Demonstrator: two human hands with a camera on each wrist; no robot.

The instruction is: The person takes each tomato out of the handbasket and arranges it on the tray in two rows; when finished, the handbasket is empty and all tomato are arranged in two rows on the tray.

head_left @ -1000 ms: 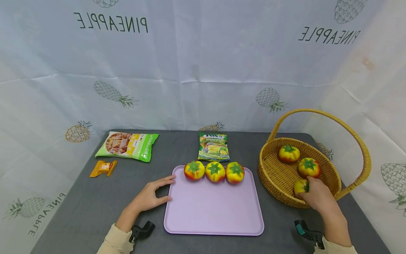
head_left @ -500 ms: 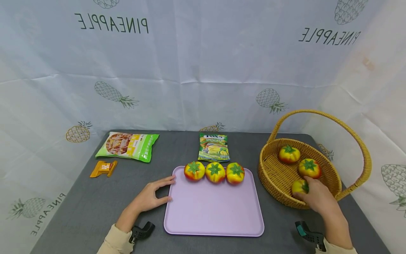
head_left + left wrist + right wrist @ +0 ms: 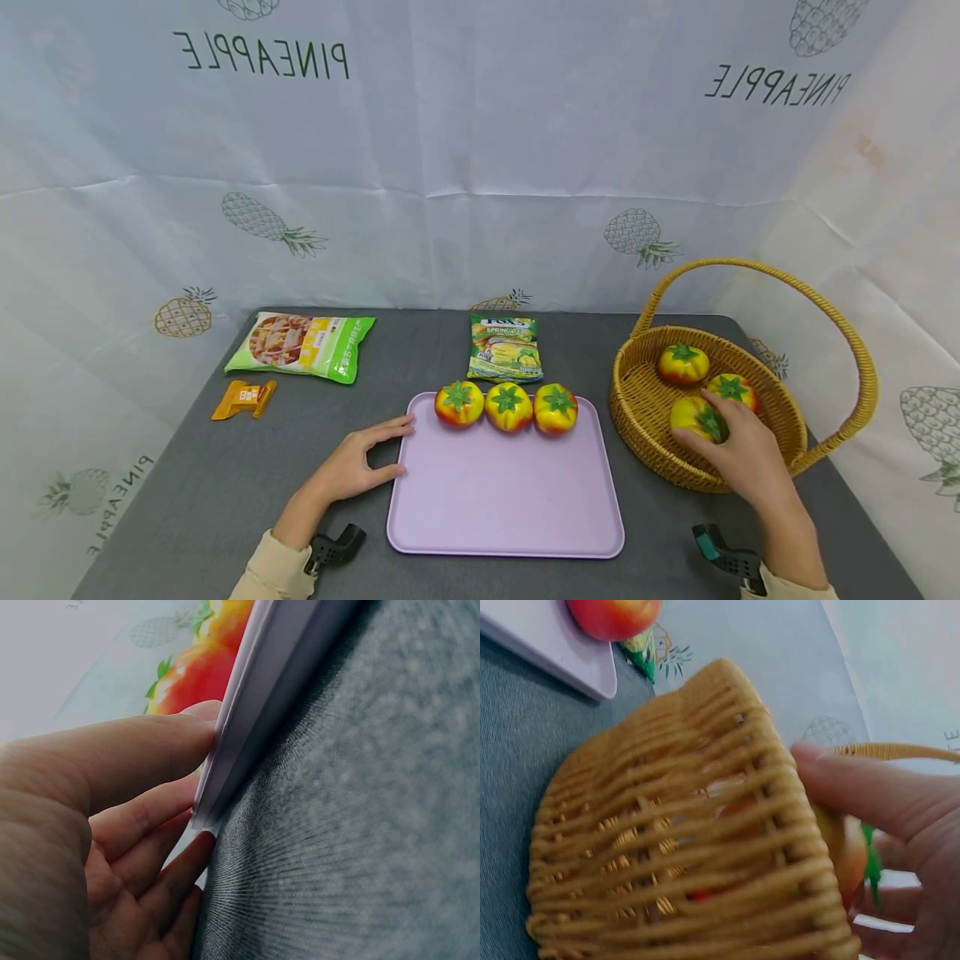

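In the head view my right hand [image 3: 742, 454] reaches over the near rim of a wicker basket [image 3: 645, 446] and grips a yellow tomato [image 3: 693, 417] with a green leafy top. Two more tomatoes lie in the basket: one at the back [image 3: 683, 364] and one on the right [image 3: 733, 388], partly hidden by my fingers. In the right wrist view the held tomato [image 3: 847, 859] shows behind the woven wall. My left hand [image 3: 352, 467] touches the left edge of a lilac tray [image 3: 506, 500] with spread fingers. Three red-and-yellow tomatoes [image 3: 507, 407] line the tray's far edge.
Behind the tray lies a green Fox's candy bag [image 3: 506, 348]. At the back left are a green-and-white food packet [image 3: 300, 343] and a small orange wrapped snack [image 3: 244, 399]. The basket's tall handle [image 3: 862, 367] arches over its right side. A printed curtain [image 3: 480, 250] hangs behind the table.
My right hand has raised the tomato from the basket's near side, shifting it slightly back and left. My left hand and the tray have stayed where they were.
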